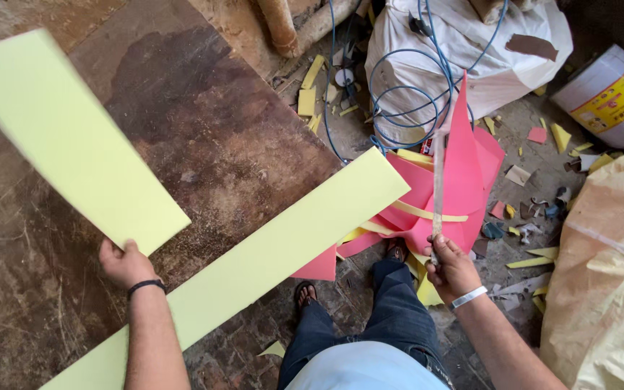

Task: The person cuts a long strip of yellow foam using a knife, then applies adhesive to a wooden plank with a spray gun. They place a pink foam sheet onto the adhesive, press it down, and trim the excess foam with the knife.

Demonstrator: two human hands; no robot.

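Two yellow strips lie over the table (204,137): the left hand (126,263) grips the near end of the short strip (66,137), whose length runs up-left away from it, while the long strip (254,263) crosses diagonally between the hands — lower-left to upper-right. The right hand (451,269), well apart, is clamped on an upright ruler (438,188) before the pink sheets (464,173).

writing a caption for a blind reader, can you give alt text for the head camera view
Seen from above, a person's left hand lifts a pale yellow sheet off a worn brown board, while the right hand holds a long metal ruler upright. A longer yellow strip lies across the board's edge, above pink offcuts.
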